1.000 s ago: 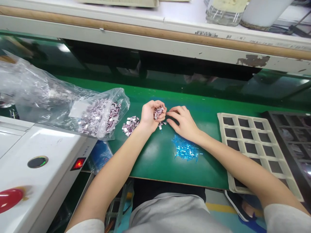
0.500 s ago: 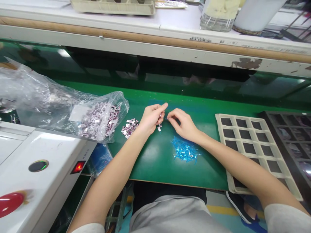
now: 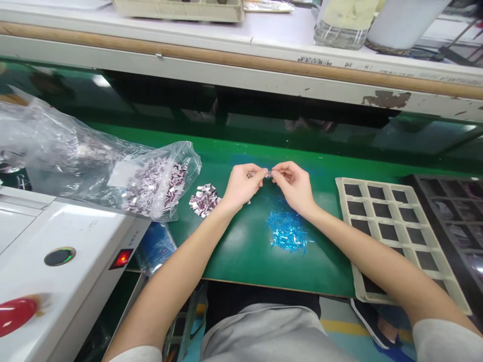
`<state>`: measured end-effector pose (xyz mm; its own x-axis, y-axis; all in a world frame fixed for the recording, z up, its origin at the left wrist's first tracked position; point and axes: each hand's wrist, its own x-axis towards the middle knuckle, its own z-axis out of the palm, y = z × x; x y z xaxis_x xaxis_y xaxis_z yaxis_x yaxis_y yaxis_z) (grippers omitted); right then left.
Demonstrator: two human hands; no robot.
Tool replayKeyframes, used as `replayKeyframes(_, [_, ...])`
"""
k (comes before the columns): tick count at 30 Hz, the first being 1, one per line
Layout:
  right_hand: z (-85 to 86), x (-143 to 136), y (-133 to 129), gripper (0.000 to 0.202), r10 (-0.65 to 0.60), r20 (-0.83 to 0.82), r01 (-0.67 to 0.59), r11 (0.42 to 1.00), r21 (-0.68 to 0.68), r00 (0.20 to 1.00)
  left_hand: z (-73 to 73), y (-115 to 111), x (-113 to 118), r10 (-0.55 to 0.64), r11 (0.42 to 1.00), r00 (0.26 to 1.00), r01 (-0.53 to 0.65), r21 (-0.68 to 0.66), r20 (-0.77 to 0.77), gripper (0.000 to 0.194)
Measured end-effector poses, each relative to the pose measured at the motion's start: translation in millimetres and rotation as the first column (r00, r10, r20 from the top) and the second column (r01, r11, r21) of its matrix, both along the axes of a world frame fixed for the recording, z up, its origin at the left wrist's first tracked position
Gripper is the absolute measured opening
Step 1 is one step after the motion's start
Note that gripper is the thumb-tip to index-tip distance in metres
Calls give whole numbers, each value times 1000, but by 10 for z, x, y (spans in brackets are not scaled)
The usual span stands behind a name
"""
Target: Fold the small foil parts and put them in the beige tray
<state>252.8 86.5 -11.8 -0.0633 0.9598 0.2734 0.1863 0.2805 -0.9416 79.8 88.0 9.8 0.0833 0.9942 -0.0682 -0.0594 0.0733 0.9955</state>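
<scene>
Silver-and-purple tiny metallic-looking piece point(image 3: 268, 175) near centre frame, pinched by the left hand point(image 3: 243, 187). Right hand point(image 3: 296, 188) just as close, fingertips pressed together at its right side. Contents of that pinch, plus the long axis: too tiny to tell, tbh.

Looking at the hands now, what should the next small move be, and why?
Probably a slight adjustment by the right hand to the small piece, with the left hand steady: both hands nearly meet at that piece, and more shiny pieces show in the left hand's curl. The piece's exact alignment is too small to tell.
</scene>
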Motion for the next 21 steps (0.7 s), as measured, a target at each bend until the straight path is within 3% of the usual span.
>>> replayKeyframes(5, [84, -13, -93, 20, -60, 207, 27, 987, 158, 976, -84, 16, -3, 57, 996, 996, -52, 73, -66, 30])
replayKeyframes(9, [118, -16, -119, 12, -32, 221, -15, 978, 208, 975, -78, 25, -5, 74, 995, 996, -71, 67, -41, 28])
replayKeyframes(16, [99, -5, -75, 18, 4, 208, -31, 991, 127, 978, 13, 59, -23, 109, 994, 990, -109, 1, 87, 28])
replayKeyframes(21, [74, 14, -20, 25, -46, 94, 39, 996, 77, 994, 10, 50, -31, 95, 995, 994, -96, 22, 63, 26])
